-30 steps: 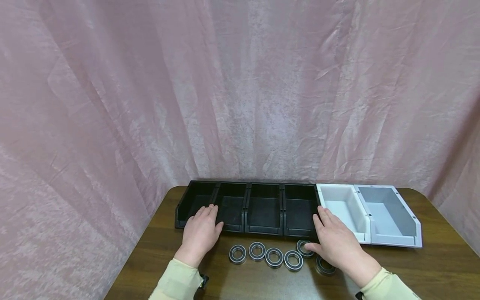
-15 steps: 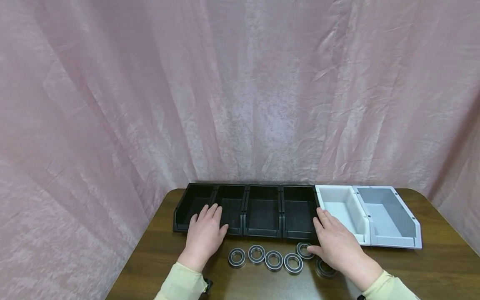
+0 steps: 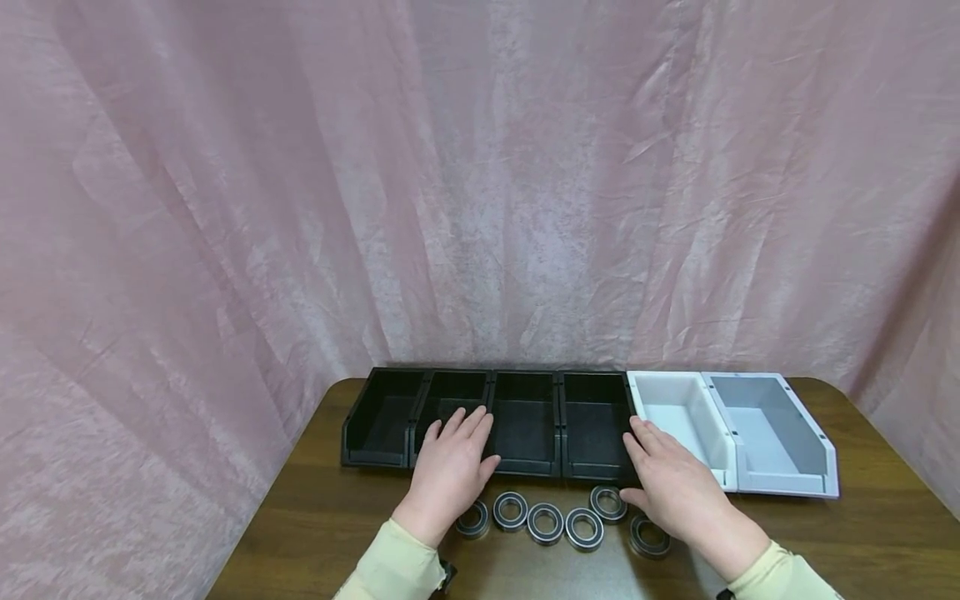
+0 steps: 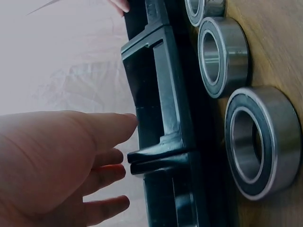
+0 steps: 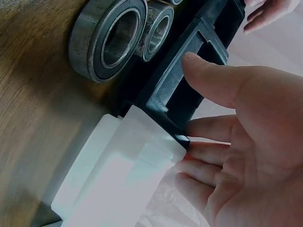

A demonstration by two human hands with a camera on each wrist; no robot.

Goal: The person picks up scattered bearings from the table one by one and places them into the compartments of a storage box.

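Observation:
In the head view my left hand [image 3: 453, 475] hovers with fairly straight, spread fingers over the front of the second black bin [image 3: 453, 385] from the left. It holds nothing; in the left wrist view its thumb [image 4: 113, 128] lies close to a bin's front edge, contact unclear. My right hand [image 3: 675, 487], fingers extended, is over the seam between the rightmost black bin [image 3: 596, 421] and the white bin [image 3: 678, 408]. Nothing is in its grasp. Several metal ball bearings [image 3: 584, 546] lie flat in front of the bins. One bearing [image 3: 480, 530] is partly hidden behind my left wrist.
The black bins, white bin and a grey bin [image 3: 780, 433] stand side by side along the back of the wooden table [image 3: 862, 550]. Behind them hangs a pink curtain [image 3: 480, 208]. The table's rounded corners show at both ends.
My left hand has moved to the right along the black bins, from the leftmost ones to the second and third. The right hand stays nearly in place; the bearings look unmoved.

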